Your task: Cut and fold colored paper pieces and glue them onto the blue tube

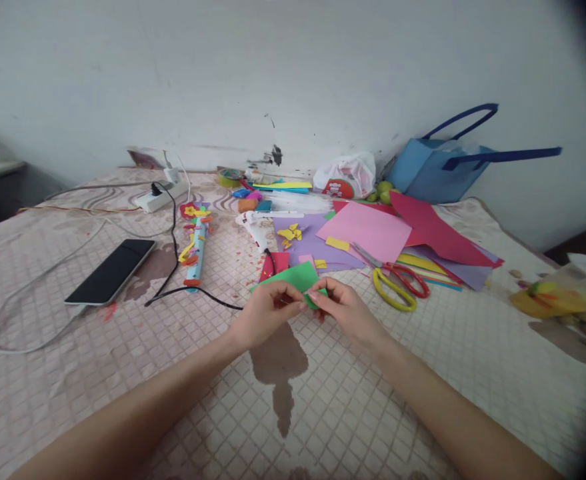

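Note:
My left hand [275, 308] and my right hand [341, 308] meet at the middle of the table, fingertips pinched together on a small green paper piece [315, 300]. Part of the piece is hidden by my fingers. A larger green paper sheet [297, 274] lies just behind my hands, partly covered by the left one. Beyond it are a red paper piece [279, 261] and a white glue gun [255, 231] with a black cord. Scissors with red and yellow handles [393, 287] lie to the right of my right hand.
Pink paper [367, 230], red paper [435, 233] and a blue bag [435, 173] are at the back right. On the left are a phone [113, 272], a power strip [160, 198] and a decorated blue strip [197, 250]. A yellowish plastic bag [553, 293] sits far right.

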{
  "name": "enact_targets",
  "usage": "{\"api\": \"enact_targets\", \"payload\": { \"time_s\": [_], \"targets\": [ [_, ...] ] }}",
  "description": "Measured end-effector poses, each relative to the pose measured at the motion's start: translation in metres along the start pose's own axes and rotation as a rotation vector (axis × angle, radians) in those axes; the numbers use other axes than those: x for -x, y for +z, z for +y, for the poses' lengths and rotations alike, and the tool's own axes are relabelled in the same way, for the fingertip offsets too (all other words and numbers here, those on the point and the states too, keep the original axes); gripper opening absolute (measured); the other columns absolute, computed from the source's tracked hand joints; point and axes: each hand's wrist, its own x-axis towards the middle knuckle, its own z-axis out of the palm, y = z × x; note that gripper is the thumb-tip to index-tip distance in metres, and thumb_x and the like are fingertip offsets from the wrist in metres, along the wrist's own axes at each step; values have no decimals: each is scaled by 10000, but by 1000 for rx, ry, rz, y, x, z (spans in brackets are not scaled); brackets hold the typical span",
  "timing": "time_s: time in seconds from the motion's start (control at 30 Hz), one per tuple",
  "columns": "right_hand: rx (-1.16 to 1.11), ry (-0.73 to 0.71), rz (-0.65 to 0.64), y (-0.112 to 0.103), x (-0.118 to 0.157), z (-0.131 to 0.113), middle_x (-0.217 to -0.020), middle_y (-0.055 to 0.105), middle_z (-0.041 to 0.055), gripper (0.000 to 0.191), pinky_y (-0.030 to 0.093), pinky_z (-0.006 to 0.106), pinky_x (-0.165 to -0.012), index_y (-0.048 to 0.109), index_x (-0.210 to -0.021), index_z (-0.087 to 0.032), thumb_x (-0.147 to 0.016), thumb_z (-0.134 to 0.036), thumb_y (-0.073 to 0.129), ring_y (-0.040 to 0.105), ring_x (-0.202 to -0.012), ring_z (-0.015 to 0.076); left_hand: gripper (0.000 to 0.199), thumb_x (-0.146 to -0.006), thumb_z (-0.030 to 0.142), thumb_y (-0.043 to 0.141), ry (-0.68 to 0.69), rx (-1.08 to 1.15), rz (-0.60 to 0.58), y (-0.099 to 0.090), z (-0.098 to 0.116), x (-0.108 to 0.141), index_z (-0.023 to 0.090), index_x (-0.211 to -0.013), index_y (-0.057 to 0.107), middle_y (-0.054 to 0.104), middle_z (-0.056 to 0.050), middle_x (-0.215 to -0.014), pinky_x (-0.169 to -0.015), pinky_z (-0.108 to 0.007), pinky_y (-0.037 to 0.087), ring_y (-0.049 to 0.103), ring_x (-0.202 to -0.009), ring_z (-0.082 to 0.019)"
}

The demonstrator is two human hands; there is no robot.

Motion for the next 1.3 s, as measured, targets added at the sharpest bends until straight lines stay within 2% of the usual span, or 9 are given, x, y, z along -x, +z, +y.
{"api": "enact_targets", "payload": {
  "time_s": [0.17,0.4,1.0,1.17,1.3],
  "targets": [
    [3,-6,-4,5,2,1,-569,522,-42,140,384,229,-521,541,-778,-180,-790,-314,576,479,-515,92,188,-707,273,666,-142,234,13,1,-4,-3,113,-774,594,598,-14,-697,-630,-237,447,559,-645,-103],
    [-2,3,-14,6,2,4,-619,522,-35,129,386,230,-526,547,-782,-185,-781,-309,584,488,-539,96,320,-646,204,716,-158,317,43,2,-2,-3,116,-902,545,619,-28,-760,-658,-256,468,598,-695,-121],
    [45,-29,-70,6,5,-1,-680,511,-28,121,401,221,-539,537,-782,-182,-823,-296,539,491,-569,85,314,-660,175,680,-163,226,29,2,-2,-2,119,-927,525,614,-8,-679,-567,-221,433,583,-606,-104],
    [182,-89,-104,3,6,-4,-710,517,-18,84,405,230,-551,526,-785,-184,-826,-256,516,486,-596,98,294,-669,160,653,-139,166,25,3,-3,-2,119,-928,519,592,4,-659,-551,-217,428,564,-589,-98],
    [387,-183,-101,2,6,-7,-731,540,-11,62,393,232,-578,530,-766,-186,-819,-194,498,495,-654,112,267,-686,138,609,-45,-24,58,4,-3,2,134,-941,530,597,0,-695,-574,-224,431,569,-631,-108]
  ]
}}
